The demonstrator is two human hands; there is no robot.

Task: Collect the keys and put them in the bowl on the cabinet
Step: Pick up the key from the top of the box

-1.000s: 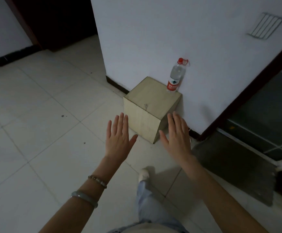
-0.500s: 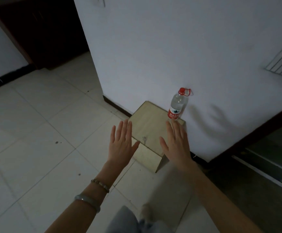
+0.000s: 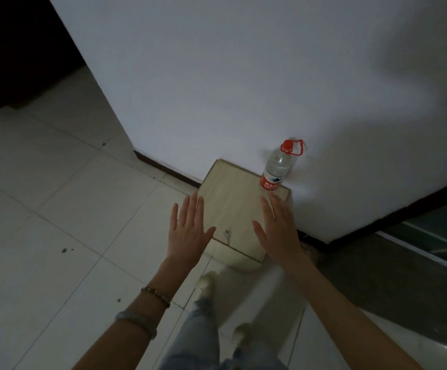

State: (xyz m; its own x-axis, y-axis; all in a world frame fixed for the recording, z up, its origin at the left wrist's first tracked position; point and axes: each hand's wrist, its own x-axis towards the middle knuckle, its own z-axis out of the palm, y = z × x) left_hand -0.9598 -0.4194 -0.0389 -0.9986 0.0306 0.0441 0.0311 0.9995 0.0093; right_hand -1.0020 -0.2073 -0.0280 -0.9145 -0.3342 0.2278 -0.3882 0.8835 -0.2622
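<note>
Both grips (image 3: 189,231) (image 3: 278,231) open, empty

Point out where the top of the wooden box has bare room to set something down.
The wooden box top is mostly bare between the left hand and right hand, up to the wall-side edge. Crowded spots: the back right corner, where the water bottle stands, and the front edge, where a small object lies.
</note>
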